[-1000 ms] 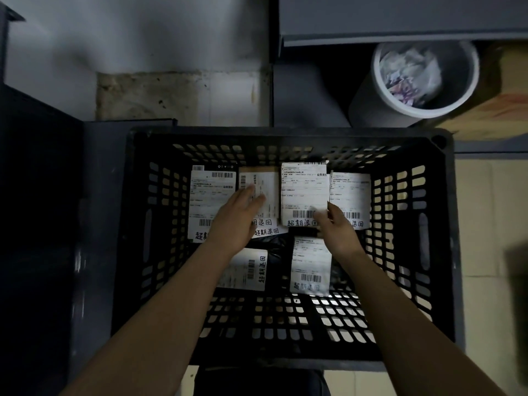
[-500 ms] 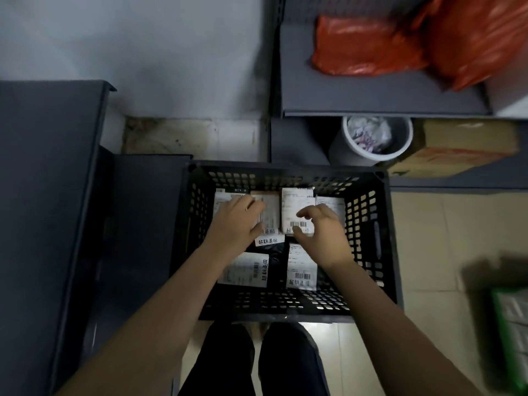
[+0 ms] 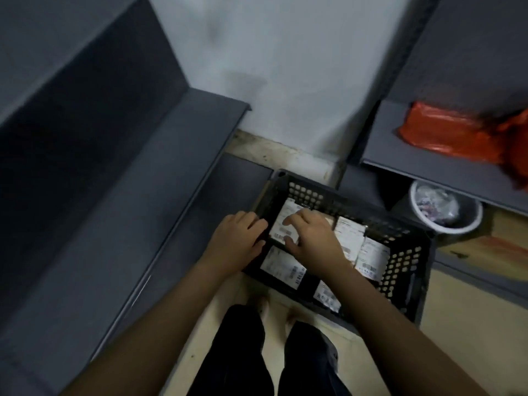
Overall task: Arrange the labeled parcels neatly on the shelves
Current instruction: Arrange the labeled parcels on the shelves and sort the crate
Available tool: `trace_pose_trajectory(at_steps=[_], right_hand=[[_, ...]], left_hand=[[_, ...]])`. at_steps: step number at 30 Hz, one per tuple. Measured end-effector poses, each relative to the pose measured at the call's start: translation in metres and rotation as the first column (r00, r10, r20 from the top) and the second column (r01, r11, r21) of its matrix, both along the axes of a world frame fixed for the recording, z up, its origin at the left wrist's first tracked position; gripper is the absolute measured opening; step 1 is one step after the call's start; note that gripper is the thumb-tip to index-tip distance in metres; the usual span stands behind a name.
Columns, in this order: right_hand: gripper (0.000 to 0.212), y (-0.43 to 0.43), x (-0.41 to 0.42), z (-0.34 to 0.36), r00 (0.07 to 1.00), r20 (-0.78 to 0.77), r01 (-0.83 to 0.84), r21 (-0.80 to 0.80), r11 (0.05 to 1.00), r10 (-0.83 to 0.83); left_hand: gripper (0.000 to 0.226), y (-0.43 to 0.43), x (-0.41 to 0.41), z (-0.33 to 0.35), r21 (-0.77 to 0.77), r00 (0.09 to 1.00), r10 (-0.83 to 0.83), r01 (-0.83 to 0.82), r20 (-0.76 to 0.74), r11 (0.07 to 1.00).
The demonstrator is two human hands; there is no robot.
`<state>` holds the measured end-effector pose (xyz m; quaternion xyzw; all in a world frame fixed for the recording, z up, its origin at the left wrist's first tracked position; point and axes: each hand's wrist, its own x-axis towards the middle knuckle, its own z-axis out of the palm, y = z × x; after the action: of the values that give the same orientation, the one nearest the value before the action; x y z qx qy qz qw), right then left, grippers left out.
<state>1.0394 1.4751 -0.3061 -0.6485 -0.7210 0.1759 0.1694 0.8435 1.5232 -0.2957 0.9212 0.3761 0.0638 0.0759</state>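
I judge the labeled parcel (image 3: 278,228), in the crate's (image 3: 400,252) far-left corner with its long axis 1-to-7 o'clock, nearest the right hand (image 3: 313,241) pinching it; the left hand (image 3: 237,241) curls at its 9 o'clock, grip unclear.

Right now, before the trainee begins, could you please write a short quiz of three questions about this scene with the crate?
1. Where do the labeled parcels lie? A) in the black crate B) on the left shelf C) in the white bin
2. True or false: the orange bag lies on a shelf at the right.
3. Which hand covers the label of the parcel in the crate's far left corner?

Key: 1 A; 2 true; 3 the right hand.
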Motion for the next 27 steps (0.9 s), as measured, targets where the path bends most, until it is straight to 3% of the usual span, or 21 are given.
trace_pose_trajectory(at_steps=[5, 10, 13, 20, 27], right_hand=[[0.024, 0.008, -0.045, 0.029, 0.935, 0.087, -0.352, 0.08, 0.933, 0.345], [0.021, -0.01, -0.114, 0.06, 0.752, 0.124, -0.659, 0.169, 0.733, 0.647], [0.021, -0.039, -0.164, 0.084, 0.614, 0.139, -0.786, 0.197, 0.586, 0.777], [0.022, -0.138, -0.286, 0.133, 0.217, 0.202, -0.954, 0.253, 0.164, 0.955], [0.025, -0.283, -0.4, 0.172, -0.11, 0.246, -0.932, 0.312, -0.186, 0.963]], left_hand=[[0.026, -0.059, -0.056, 0.03, 0.127, 0.958, 0.288, -0.284, -0.015, 0.95], [0.034, -0.147, -0.114, 0.066, 0.186, 0.823, 0.568, -0.553, -0.031, 0.812], [0.027, -0.208, -0.149, 0.085, 0.242, 0.698, 0.716, -0.693, -0.011, 0.679], [0.03, -0.37, -0.216, 0.134, 0.378, 0.376, 0.926, -0.861, 0.022, 0.34], [0.029, -0.549, -0.263, 0.177, 0.524, 0.107, 0.994, -0.849, 0.033, 0.074]])
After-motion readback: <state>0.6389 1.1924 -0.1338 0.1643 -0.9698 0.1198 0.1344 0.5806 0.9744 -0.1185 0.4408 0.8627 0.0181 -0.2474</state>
